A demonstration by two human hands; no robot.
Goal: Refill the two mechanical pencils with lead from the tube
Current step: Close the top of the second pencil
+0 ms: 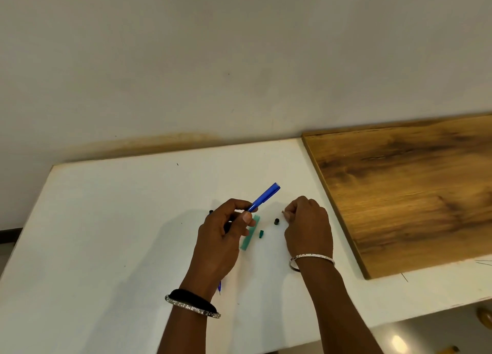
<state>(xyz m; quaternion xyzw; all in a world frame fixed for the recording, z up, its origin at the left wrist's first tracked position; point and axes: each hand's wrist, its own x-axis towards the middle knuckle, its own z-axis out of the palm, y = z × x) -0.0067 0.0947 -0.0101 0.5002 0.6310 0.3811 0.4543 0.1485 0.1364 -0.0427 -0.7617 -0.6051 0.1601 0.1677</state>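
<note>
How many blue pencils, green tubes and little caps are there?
Blue pencil: 1, gripped by the left hand.
Green tube: 1, lying on the table.
Caps: 2, the green cap and the black cap.
Total: 4.

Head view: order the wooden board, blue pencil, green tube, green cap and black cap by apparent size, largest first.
1. wooden board
2. blue pencil, partly hidden
3. green tube, shorter, also partly hidden
4. green cap and black cap: tiny, look about alike, so not ranked
</note>
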